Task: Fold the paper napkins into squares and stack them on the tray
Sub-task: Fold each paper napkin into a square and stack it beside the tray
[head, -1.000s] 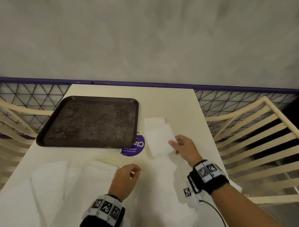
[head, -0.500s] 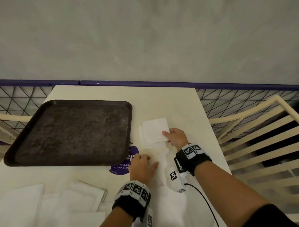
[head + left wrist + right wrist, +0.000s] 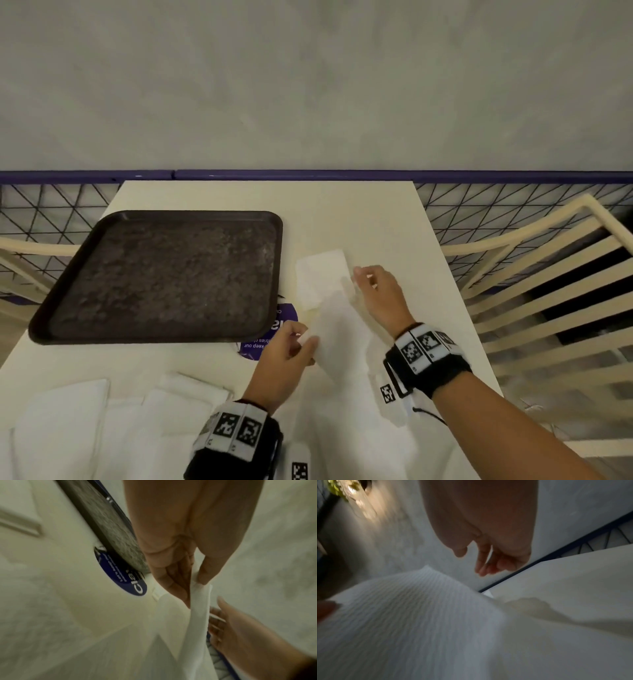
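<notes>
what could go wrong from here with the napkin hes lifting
1. The left hand pinches only one corner of the napkin, while the right hand looks open, so the sheet may sag and fold crooked.
2. The lifted sheet hangs right over the folded napkins beside the tray; it could drag them out of line.

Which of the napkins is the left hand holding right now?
The loose napkin lifted between the hands, pinched by the left hand. The folded squares beside the tray and the near-left pile lie untouched.
</notes>
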Action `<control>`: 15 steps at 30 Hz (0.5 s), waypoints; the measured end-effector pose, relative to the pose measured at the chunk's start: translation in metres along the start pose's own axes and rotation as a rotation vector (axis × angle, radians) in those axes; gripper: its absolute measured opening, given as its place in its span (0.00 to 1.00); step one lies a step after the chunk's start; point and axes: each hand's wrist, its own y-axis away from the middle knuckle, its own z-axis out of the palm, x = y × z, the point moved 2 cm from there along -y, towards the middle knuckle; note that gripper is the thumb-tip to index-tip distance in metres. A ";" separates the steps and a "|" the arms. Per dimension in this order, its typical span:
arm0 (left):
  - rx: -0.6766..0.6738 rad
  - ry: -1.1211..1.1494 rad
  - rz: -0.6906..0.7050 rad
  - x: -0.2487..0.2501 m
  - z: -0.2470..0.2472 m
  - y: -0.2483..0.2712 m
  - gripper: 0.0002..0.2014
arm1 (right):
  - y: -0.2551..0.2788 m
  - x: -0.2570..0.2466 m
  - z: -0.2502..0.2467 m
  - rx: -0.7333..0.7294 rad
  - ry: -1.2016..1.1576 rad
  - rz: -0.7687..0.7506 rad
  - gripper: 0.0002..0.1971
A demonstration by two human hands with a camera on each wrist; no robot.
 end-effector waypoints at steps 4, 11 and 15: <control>0.011 0.147 0.028 0.016 -0.026 0.026 0.02 | 0.054 -0.007 -0.012 -0.272 -0.193 -0.076 0.14; -0.089 0.125 0.146 0.049 -0.064 0.074 0.09 | 0.106 -0.028 0.004 -0.479 0.006 -0.257 0.28; -0.196 0.017 0.213 0.058 -0.083 0.104 0.17 | 0.131 -0.056 0.011 -0.513 0.020 -0.350 0.23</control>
